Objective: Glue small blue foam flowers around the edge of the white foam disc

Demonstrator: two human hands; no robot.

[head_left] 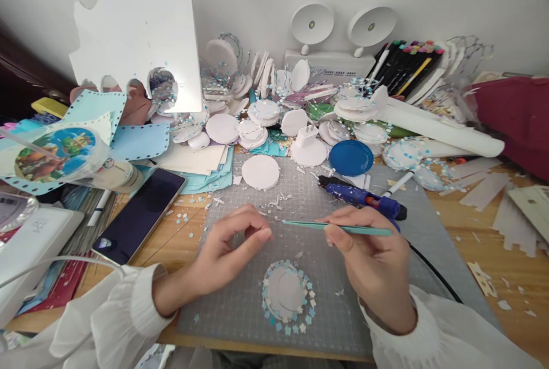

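My right hand (373, 260) holds teal tweezers (369, 230) level, their thin tip pointing left with a tiny pale piece at the end. Left of that tip, my left hand (234, 246) hovers over the mat with thumb and forefinger curled close together; whatever they hold, if anything, is too small to name. Below and between my hands, a white disc (286, 290) lies on the grey cutting mat (231, 320), ringed by small blue and cream stars (303, 328). Another white disc (260, 172) lies bare on the mat farther up.
A blue glue gun (364, 197) and a blue lid (351, 158) lie beyond my right hand. At the left are a phone (139, 214) and a lidded cup (60, 154). Many white discs (222, 129) are piled along the back, before a twin-headed lamp (328, 66).
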